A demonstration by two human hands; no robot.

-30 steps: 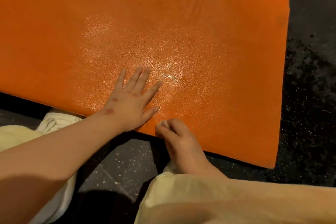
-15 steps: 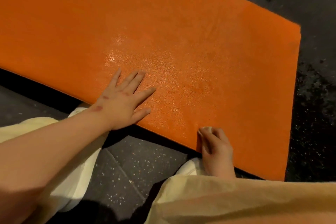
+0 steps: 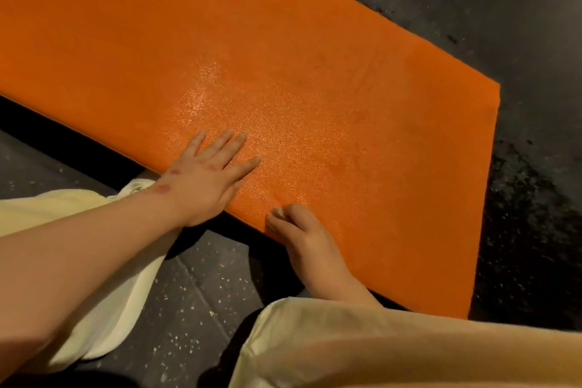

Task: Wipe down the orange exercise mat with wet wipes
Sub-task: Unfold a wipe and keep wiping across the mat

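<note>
Hands are both working at the near edge of the orange exercise mat, which is lying flat on the dark speckled floor and running out of view on the left. Your left hand is lying palm down on the mat, fingers straight and spread, gripping nothing and simply pressing on the surface. Your right hand is sitting just beside it, right on the mat's near edge, fingers curled in and pinching the wet wipe against the orange surface; only a small white scrap of it is peeking out past the fingertips. A damp sheen is glinting on the mat just beyond your left fingers. Your pale trousers are filling the bottom of the view, one leg under each forearm.
</note>
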